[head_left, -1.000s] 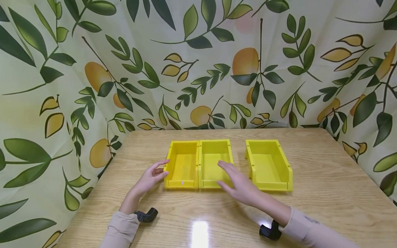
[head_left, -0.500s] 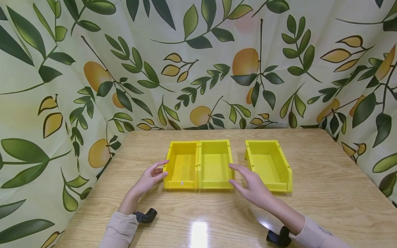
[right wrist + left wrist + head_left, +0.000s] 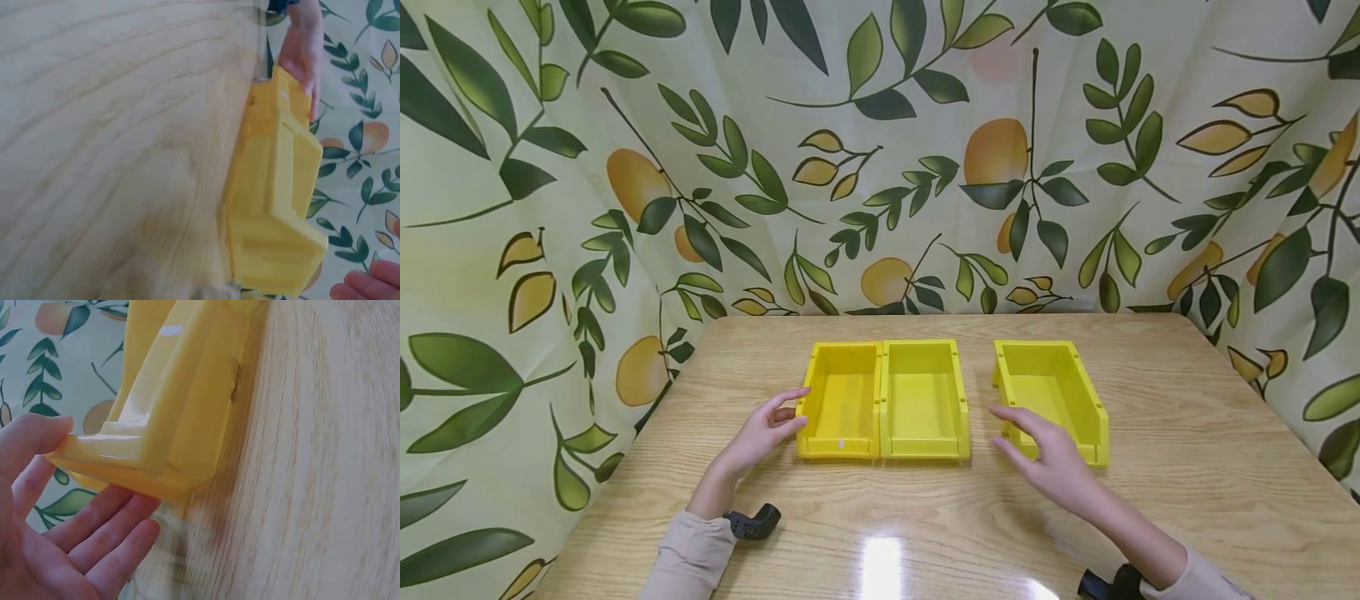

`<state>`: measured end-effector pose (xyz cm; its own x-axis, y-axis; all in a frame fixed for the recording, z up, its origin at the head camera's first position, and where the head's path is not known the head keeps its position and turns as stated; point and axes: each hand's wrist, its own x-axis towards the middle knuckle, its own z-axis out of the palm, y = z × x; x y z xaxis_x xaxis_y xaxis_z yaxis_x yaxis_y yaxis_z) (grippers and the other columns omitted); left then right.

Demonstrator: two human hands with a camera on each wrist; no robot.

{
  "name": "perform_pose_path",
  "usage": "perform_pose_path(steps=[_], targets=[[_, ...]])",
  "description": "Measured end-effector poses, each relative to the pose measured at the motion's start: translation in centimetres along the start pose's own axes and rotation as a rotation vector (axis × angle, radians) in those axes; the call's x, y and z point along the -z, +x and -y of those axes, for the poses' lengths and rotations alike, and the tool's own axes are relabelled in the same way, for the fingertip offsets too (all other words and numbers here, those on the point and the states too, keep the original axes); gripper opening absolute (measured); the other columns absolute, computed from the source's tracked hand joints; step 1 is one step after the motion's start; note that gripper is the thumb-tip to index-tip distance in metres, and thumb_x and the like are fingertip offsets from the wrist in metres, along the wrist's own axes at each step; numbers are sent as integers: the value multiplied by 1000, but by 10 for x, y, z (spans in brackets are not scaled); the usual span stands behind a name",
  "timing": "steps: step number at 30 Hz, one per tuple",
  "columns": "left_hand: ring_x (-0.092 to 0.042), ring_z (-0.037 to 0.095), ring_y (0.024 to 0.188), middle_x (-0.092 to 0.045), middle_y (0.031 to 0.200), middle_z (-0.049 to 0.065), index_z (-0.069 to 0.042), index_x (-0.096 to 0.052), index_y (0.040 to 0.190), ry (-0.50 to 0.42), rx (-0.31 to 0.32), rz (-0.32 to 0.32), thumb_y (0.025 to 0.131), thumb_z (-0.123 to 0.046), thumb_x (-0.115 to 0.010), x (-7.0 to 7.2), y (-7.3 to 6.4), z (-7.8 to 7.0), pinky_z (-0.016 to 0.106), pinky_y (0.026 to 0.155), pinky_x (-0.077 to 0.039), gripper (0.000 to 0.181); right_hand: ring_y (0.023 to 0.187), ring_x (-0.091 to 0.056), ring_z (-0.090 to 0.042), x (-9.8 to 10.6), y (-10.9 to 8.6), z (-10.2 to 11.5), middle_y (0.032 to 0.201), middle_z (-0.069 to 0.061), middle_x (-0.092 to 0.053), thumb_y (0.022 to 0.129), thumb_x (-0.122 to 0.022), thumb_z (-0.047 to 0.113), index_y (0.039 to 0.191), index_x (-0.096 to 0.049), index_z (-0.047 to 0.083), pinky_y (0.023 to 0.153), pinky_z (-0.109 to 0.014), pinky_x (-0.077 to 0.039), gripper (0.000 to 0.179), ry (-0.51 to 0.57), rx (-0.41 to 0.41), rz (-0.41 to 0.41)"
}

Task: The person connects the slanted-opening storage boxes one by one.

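Observation:
Two yellow plastic storage bins stand side by side on the table: a deeper-yellow left bin (image 3: 841, 398) and a lighter middle bin (image 3: 923, 402). A third yellow bin, the right bin (image 3: 1051, 392), sits apart from them across a gap. My left hand (image 3: 762, 435) touches the left bin's outer wall with relaxed fingers; in the left wrist view its thumb (image 3: 50, 432) lies at the front rim corner and the fingers (image 3: 103, 522) reach the side wall. My right hand (image 3: 1058, 467) holds nothing, its fingers loosely bent, overlapping the right bin's front left corner.
The wooden table (image 3: 820, 525) extends in front of the bins and to both sides. A leaf-and-fruit patterned cloth (image 3: 737, 208) hangs behind and around it. Black wrist devices sit at the left wrist (image 3: 756, 521) and right wrist (image 3: 1108, 583).
My right hand has moved right, from over the middle bin, past its right wall, to the front of the right bin. The left hand and the bins stay where they were.

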<state>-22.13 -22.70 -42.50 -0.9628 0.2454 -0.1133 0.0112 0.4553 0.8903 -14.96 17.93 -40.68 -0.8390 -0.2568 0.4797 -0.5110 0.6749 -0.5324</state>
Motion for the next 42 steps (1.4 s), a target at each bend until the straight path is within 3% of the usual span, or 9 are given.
perform_pose_path(steps=[15,22,26,30,34,42], targets=[[-51,34,128,-32,155,18,-14,-40,147,-7,8,5,97,-22,-57,1,2,0,44,103,-49,53,110,-63,-40,28,-10,-14,120,-21,-68,92,-63,12,120,-64,0,89,-53,-52,30,52,-167,79],[-49,36,130,-29,157,16,-15,-40,146,-4,-6,8,96,-25,-59,1,2,1,45,105,-48,55,108,-63,-37,46,-10,-26,119,-21,-68,94,-62,14,120,-64,1,87,-51,-53,29,30,-189,80],[-49,36,130,-29,158,16,-15,-40,146,-8,-6,5,96,-24,-59,1,2,2,44,104,-48,54,103,-66,-7,57,-11,-36,117,-19,-70,94,-61,16,119,-65,2,85,-32,-58,28,0,-201,69],[-49,36,129,-29,157,16,-15,-41,146,-6,-9,6,96,-25,-59,0,2,2,44,103,-49,54,99,-49,21,67,-14,-46,116,-21,-69,95,-60,16,119,-65,2,78,-14,-53,28,8,-226,53],[-50,35,128,-30,157,16,-15,-41,146,-3,-9,4,96,-25,-59,0,2,1,43,103,-49,54,96,-44,27,73,-18,-54,116,-23,-68,95,-60,12,118,-65,1,72,-5,-47,26,17,-229,30],[-49,35,129,-29,157,17,-15,-40,146,-8,10,3,96,-24,-59,1,2,1,44,104,-49,54,93,-48,26,83,-23,-68,119,-26,-66,95,-60,17,119,-64,0,69,-3,-44,29,-7,-290,21]])
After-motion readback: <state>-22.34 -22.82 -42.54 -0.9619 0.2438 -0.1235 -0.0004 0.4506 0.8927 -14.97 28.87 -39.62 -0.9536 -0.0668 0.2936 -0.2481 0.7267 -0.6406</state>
